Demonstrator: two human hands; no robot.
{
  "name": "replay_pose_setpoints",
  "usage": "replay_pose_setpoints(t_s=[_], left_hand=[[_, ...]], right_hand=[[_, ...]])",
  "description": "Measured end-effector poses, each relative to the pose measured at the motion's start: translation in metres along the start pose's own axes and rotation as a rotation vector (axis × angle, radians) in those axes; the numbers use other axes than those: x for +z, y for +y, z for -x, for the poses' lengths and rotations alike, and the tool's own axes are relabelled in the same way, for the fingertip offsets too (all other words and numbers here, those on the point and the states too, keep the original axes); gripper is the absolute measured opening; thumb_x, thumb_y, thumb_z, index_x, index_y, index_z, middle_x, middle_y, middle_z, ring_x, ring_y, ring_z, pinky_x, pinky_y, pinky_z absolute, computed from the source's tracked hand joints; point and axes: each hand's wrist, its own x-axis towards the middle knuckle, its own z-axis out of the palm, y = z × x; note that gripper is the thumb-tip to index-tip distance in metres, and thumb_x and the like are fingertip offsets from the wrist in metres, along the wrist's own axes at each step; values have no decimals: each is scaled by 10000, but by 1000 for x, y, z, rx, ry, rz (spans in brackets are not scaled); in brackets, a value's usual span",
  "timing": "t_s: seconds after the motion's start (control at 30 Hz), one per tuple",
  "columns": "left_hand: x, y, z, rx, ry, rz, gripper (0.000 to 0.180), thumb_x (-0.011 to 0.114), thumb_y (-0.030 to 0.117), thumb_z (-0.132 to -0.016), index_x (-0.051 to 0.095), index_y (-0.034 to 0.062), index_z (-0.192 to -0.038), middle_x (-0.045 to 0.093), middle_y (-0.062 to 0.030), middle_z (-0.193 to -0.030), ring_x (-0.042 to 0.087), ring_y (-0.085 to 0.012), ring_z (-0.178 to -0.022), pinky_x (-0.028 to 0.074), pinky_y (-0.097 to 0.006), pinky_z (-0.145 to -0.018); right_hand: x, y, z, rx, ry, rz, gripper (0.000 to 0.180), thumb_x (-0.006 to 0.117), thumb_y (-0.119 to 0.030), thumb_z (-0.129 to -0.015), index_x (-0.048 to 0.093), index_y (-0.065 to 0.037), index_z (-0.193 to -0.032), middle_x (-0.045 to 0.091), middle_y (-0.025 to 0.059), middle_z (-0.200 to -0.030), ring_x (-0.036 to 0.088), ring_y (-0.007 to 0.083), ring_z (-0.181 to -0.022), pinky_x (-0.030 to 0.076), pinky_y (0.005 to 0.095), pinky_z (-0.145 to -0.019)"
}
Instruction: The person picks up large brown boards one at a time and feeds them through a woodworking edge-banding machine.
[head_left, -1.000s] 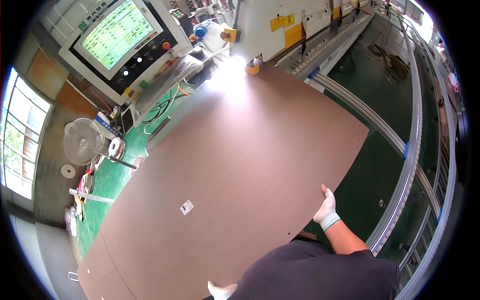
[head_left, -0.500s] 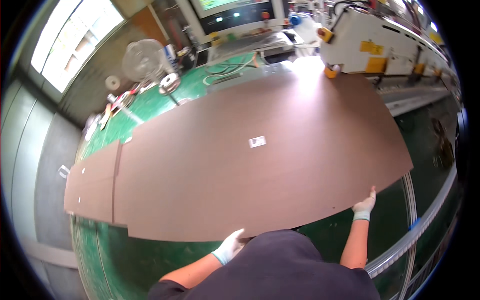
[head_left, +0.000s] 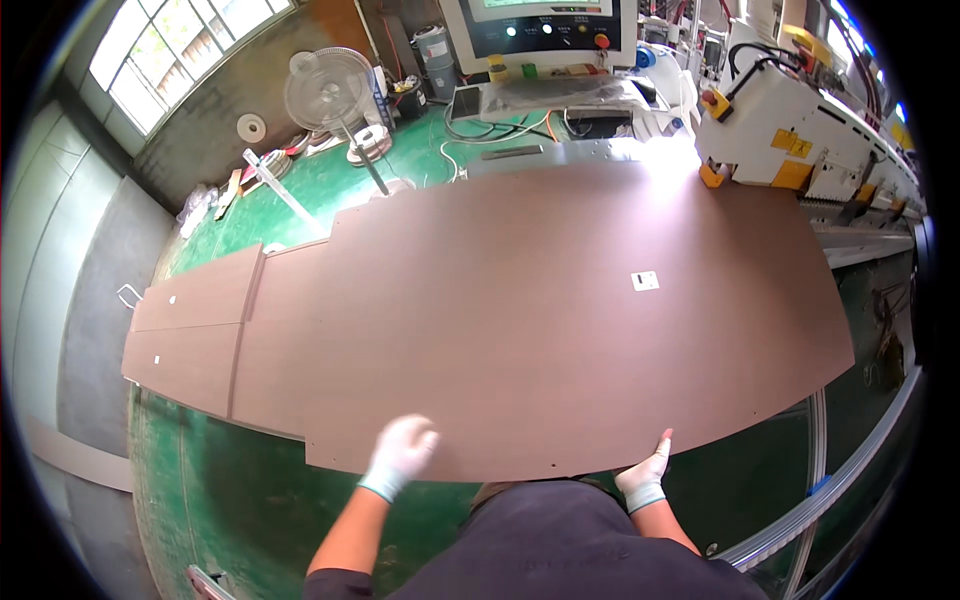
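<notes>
A large brown panel [head_left: 480, 320] lies flat before me, with a small white label [head_left: 645, 281] on its right half. My right hand [head_left: 645, 473], in a white glove, grips the panel's near edge, thumb on top and the fingers hidden underneath. Over the near left part of the panel is my left hand [head_left: 405, 447], also gloved. Motion smears its fingers, and I cannot tell whether it touches the surface. Under the panel's left end, more brown boards [head_left: 190, 350] show, two of them with small white labels.
A white machine [head_left: 820, 130] with yellow labels stands at the far right, touching or close to the panel's corner. Behind the panel are a control console [head_left: 545, 35] and a standing fan [head_left: 328, 92]. A metal rail [head_left: 830, 490] curves along the right.
My left hand has left the panel's near edge and come over its top. The panel has slid rightward over the boards below, uncovering more of them. The view has shifted too.
</notes>
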Motion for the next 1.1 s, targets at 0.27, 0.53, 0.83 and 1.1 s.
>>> replay_pose_setpoints(t_s=[0.27,0.53,0.83,1.1], left_hand=[[-52,-152,-33,-332,-149,-467,914,634,619,-931,359,101,-1632,250,-183,-1717,167,-447,-1585,191,-558,-1277],[-6,-141,-172,-110,-41,-327,934,662,574,-936,317,65,-1639,206,-209,-1726,183,-467,-1573,232,-516,-1280],[49,-93,-285,153,58,-228,747,644,359,-977,402,-40,-1561,279,-305,-1666,271,-455,-1543,233,-534,-1270],[44,65,-248,213,-32,-241,787,548,519,-1034,430,-83,-1527,367,-360,-1595,373,-494,-1476,308,-550,-1238]], right_hand=[[9,-62,-26,-195,112,66,722,472,-671,-997,533,-159,-1502,532,66,-1544,491,339,-1394,382,541,-1167],[24,38,16,-158,46,70,784,510,-701,-979,496,-143,-1531,496,98,-1576,455,370,-1428,344,586,-1195],[48,63,-2,-55,391,-119,892,589,-695,-960,379,-128,-1616,341,134,-1695,336,339,-1534,292,550,-1242],[23,20,7,-387,426,-96,1110,656,-719,-904,169,-97,-1683,95,158,-1767,126,313,-1616,143,519,-1291]])
